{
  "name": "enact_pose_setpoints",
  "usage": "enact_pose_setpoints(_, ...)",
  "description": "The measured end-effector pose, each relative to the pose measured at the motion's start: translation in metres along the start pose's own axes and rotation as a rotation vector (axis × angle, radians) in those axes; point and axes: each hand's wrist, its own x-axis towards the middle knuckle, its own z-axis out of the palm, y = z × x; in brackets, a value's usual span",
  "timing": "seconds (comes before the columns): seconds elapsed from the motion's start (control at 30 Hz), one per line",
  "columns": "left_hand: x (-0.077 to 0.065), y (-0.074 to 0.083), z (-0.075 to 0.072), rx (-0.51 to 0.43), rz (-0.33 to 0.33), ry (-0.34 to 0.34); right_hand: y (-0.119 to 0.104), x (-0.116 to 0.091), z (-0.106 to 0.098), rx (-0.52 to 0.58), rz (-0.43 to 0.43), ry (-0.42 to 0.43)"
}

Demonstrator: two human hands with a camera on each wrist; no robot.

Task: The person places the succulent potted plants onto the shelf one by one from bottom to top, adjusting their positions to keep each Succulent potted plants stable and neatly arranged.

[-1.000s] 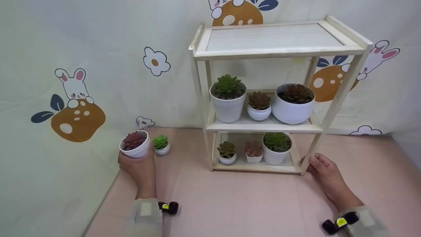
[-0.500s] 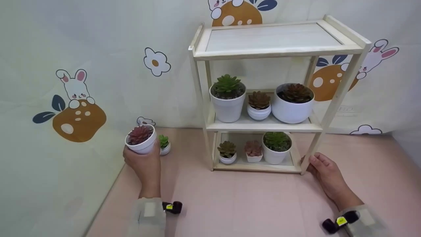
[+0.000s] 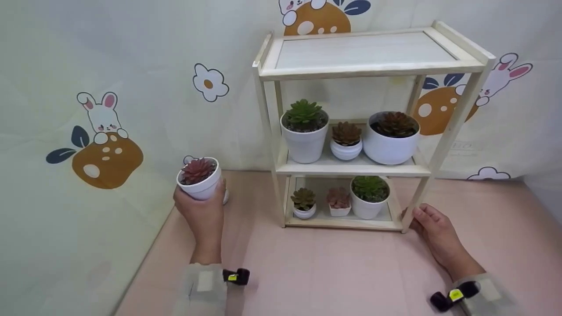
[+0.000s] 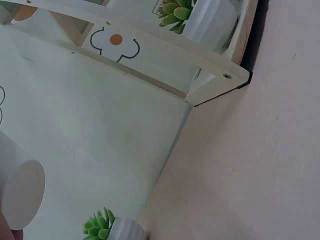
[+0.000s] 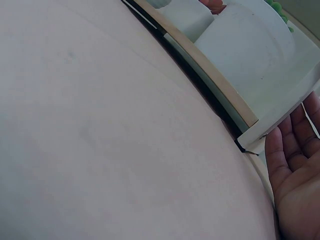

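Note:
My left hand (image 3: 204,219) grips a white pot with a reddish succulent (image 3: 198,175), held up at the left and tilted a little; its pale base shows at the edge of the left wrist view. Behind that hand, a small green succulent in a white pot (image 4: 107,227) is mostly hidden from the head camera. At the right, the thumb and fingers of my right hand (image 3: 441,237) hold the lower front leg of a pale wooden shelf (image 3: 369,70). In the right wrist view the thumb lies along this leg (image 5: 280,112), with fingers on its outer side.
On the middle tier stand a green succulent (image 3: 305,140), a small brown one (image 3: 347,149) and a wide-potted brown one (image 3: 390,147). The bottom tier bears two small succulents and a larger green one (image 3: 368,208). A patterned cloth wall (image 3: 162,114) rises behind the pink table (image 3: 316,272).
My left hand has moved right and slightly up with the reddish succulent, now covering most of the small green one. My right hand and the shelf have stayed in place.

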Motion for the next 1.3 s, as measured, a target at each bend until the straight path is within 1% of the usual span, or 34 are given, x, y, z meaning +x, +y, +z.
enact_pose_setpoints(0.1, -0.002, 0.006, 0.000, -0.013, -0.007, -0.012, 0.000, 0.000, 0.000, -0.005, 0.001, -0.004)
enact_pose_setpoints(0.2, -0.005, 0.013, 0.002, -0.031, 0.000, -0.021, 0.000, 0.000, -0.001, 0.000, 0.004, -0.004)
enact_pose_setpoints(0.33, -0.011, 0.020, 0.005, -0.039, 0.026, -0.048, -0.001, 0.000, -0.002, 0.007, -0.002, -0.013)
enact_pose_setpoints(0.47, -0.018, 0.027, 0.010, -0.034, 0.069, -0.068, -0.002, -0.001, -0.002, 0.030, -0.026, -0.031)
enact_pose_setpoints(0.57, -0.023, 0.032, 0.013, -0.025, 0.082, -0.083, -0.003, -0.002, -0.002, 0.049, -0.037, -0.038)
enact_pose_setpoints(0.77, -0.034, 0.040, 0.016, -0.032, 0.061, -0.154, -0.003, -0.001, -0.002, 0.045, -0.025, -0.033)
enact_pose_setpoints(0.9, -0.040, 0.045, 0.017, -0.046, 0.056, -0.188, -0.002, -0.001, -0.002, 0.050, -0.029, -0.038)
enact_pose_setpoints(1.17, -0.048, 0.059, 0.017, -0.098, 0.052, -0.228, -0.002, 0.000, -0.002, 0.038, -0.029, -0.015)
enact_pose_setpoints(1.3, -0.051, 0.064, 0.016, -0.102, 0.046, -0.247, -0.001, 0.000, -0.003, 0.031, -0.033, -0.019)
